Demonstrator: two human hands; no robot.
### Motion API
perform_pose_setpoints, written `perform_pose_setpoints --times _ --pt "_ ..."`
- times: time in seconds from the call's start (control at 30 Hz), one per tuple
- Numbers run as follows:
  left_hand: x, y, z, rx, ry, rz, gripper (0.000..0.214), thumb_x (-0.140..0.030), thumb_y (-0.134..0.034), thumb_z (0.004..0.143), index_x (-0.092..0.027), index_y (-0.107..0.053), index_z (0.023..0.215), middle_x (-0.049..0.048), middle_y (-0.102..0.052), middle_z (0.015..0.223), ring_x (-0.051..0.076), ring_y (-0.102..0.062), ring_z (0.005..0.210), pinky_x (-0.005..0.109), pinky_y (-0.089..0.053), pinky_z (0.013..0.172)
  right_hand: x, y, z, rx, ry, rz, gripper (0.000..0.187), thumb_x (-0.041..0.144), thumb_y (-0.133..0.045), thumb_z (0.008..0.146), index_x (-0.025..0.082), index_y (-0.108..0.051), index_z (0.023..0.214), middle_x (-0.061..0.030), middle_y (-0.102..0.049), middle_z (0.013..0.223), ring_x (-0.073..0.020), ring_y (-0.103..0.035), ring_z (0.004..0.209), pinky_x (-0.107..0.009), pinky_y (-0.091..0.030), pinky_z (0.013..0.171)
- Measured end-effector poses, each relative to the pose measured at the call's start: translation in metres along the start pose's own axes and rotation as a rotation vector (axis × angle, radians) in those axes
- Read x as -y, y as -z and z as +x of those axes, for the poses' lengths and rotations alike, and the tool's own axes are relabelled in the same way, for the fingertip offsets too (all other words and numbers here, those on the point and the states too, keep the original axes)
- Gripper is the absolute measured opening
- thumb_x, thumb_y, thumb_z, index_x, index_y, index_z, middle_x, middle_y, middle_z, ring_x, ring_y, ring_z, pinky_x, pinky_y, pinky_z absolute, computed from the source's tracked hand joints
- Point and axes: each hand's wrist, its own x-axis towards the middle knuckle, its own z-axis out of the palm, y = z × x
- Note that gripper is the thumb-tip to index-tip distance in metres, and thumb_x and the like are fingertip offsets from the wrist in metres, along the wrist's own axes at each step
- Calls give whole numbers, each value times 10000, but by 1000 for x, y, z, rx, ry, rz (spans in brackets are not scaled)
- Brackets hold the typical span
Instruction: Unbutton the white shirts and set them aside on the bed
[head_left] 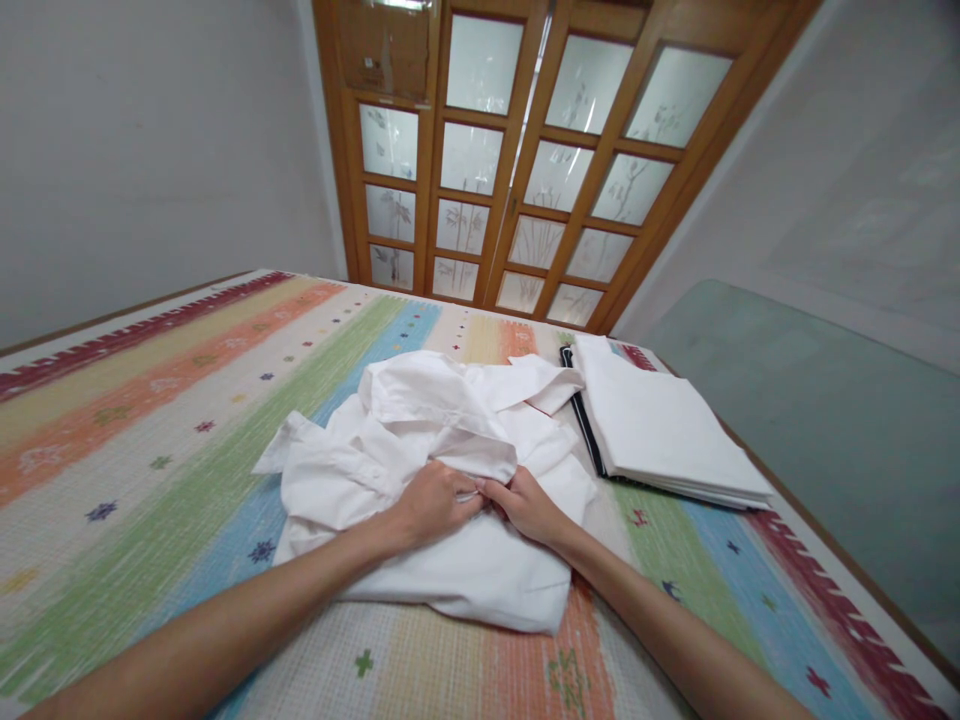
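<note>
1. Head view: a crumpled white shirt (420, 400) is being held down at the centre of the frame, on a striped cover (150, 430).
2. One fold is being pinched by the left hand (431, 505) and the right hand (529, 505), both closed on it. It is possibly the button edge, as the fingertips are hidden.
3. The shirt is being judged light, soft and limp, so seams or the collar are being favoured as holds.
4. A folded white stack (660, 430) is being seen just right of it.
</note>
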Motion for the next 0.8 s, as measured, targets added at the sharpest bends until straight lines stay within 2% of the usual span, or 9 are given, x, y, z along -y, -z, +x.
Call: perform_pose_setpoints --times 0.17,0.33,0.43,0.57,0.67,0.8 --pt "5 -8 -4 -67 -43 123 284 -234 -602 844 -186 -686 578 37 -676 575 129 -557 521 242 -346 551 -5 2 4 35 -105 28 370 394 -530 839 210 -437 531 61 -403 425 -85 -340 415 -218 -282 430" --pt "6 -9 -6 -120 -70 71 363 -261 -564 883 -181 -595 530 -8 -565 489 89 -440 448 243 -277 502 -2 2 4 1 -128 -2 422 380 -545 822 204 -444 452 46 -423 374 -75 -367 378 -215 -302 436" --pt "3 -4 -6 -139 -78 20 417 -297 -552 893 -177 -518 495 -40 -457 438 70 -353 425 239 -253 491 -2 -2 5 -112 -134 40 399 375 -532 818 210 -451 463 44 -425 350 -80 -377 347 -215 -301 409" --pt "-2 5 -9 -153 -97 -18 454 -300 -521 907 -174 -444 477 -55 -376 435 63 -318 438 234 -254 496 -2 2 11 -258 -184 163 275 421 -527 791 225 -484 602 73 -413 343 -96 -334 276 -228 -221 321" --pt "-3 12 -12 -157 -146 10 469 -288 -512 911 -176 -423 465 -59 -348 434 64 -292 441 242 -256 502 3 21 20 -418 -170 134 271 424 -534 769 231 -474 588 72 -411 366 -99 -341 284 -235 -213 307" --pt "-1 28 -18 -135 -211 40 468 -284 -497 913 -181 -454 458 -47 -380 438 71 -308 448 238 -282 499 15 58 36 -701 -96 49 303 400 -535 790 236 -442 553 63 -397 383 -101 -343 332 -244 -233 332"
